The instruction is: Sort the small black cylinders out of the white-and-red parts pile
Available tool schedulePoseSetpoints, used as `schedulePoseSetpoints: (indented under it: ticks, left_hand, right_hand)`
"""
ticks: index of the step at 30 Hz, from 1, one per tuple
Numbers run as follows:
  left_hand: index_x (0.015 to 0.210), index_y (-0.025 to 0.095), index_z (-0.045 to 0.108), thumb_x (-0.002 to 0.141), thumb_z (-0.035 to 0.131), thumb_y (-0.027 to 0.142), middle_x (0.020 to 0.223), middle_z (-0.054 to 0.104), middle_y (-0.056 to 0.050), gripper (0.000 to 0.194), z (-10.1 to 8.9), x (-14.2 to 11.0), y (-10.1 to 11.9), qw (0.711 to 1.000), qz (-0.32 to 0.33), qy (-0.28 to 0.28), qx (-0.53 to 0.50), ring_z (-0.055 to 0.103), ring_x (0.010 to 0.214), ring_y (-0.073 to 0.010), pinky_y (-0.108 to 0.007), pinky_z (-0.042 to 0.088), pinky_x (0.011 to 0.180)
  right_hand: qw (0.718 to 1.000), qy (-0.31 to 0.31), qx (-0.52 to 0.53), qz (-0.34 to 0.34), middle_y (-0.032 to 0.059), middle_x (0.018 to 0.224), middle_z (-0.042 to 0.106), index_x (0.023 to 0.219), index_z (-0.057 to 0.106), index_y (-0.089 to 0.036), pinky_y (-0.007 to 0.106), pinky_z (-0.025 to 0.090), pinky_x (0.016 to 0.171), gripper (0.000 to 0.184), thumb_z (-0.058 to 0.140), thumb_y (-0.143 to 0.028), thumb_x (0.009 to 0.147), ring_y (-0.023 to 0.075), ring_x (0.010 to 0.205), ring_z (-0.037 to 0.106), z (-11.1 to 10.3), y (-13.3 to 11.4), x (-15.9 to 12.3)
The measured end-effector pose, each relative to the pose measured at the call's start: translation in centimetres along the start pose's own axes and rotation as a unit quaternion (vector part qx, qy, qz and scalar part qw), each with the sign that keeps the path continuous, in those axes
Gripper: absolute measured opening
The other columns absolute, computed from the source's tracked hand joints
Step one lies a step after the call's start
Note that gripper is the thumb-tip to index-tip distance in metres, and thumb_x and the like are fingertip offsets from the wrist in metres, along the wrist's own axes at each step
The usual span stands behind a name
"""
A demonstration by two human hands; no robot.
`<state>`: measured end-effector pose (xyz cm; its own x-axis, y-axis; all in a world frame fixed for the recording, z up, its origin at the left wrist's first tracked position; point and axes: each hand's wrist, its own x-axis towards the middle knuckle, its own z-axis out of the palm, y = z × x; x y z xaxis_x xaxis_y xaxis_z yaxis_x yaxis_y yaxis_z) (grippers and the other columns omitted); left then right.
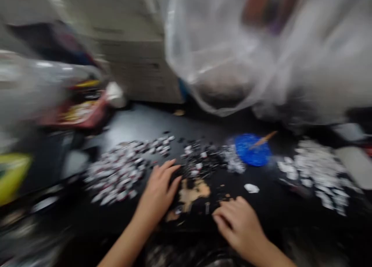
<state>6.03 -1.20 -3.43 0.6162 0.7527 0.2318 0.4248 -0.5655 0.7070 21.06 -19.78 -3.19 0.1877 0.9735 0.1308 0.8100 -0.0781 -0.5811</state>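
Observation:
The picture is smeared by motion. My left hand (159, 189) lies flat on a black table (139, 123), fingers stretched out and together, tips touching a pile of small black and white pieces (200, 160). My right hand (240, 224) rests near the table's front edge with its fingers curled under; I cannot make out anything in them. Between the hands the black surface is worn to a tan patch (192, 191). A larger heap of small white and dark pieces (119, 172) lies left of my left hand.
A blue round lid (252, 149) with a brown stick on it sits behind the middle pile. More white pieces (318, 170) are heaped at right. A big clear plastic bag (232, 54) hangs above the back. Red and yellow packaging (81, 110) stands at left.

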Motion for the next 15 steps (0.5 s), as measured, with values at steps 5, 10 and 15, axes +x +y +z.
schedulePoseSetpoints:
  ticks: [5, 10, 15]
  left_hand:
    - [0.120, 0.026, 0.058, 0.090, 0.057, 0.029, 0.136, 0.057, -0.006, 0.030, 0.2, -0.3, -0.4, 0.993, 0.023, -0.061, 0.098, 0.045, 0.131, -0.0226, -0.047, 0.021, 0.117]
    - [0.098, 0.021, 0.062, 0.092, 0.051, 0.020, 0.117, 0.063, -0.008, 0.013, 1.0, 0.1, 0.0, 0.992, 0.025, -0.051, 0.111, 0.055, 0.115, -0.0230, -0.046, 0.033, 0.110]
    - [0.098, 0.022, 0.062, 0.094, 0.047, 0.020, 0.112, 0.064, -0.009, 0.016, -0.2, -1.2, -0.7, 0.990, 0.011, -0.030, 0.136, 0.056, 0.109, -0.0242, -0.048, 0.035, 0.106]
  right_hand:
    - [0.999, 0.012, 0.028, -0.045, -0.0007, 0.074, 0.066, 0.084, 0.063, -0.022, 0.031, 0.028, 0.069, 0.022, 0.045, -0.018, 0.095, 0.0159, 0.066, 0.056, 1.1, 0.2, 0.0]
    - [0.998, 0.026, 0.019, -0.050, 0.0006, 0.073, 0.067, 0.084, 0.064, -0.021, 0.031, 0.030, 0.068, 0.024, 0.043, -0.020, 0.096, 0.0162, 0.065, 0.057, 1.1, -0.2, 0.0]
    - [0.998, 0.024, 0.015, -0.058, 0.0003, 0.073, 0.067, 0.083, 0.064, -0.021, 0.031, 0.030, 0.068, 0.024, 0.044, -0.020, 0.096, 0.0155, 0.065, 0.057, 1.1, 0.0, 0.4]
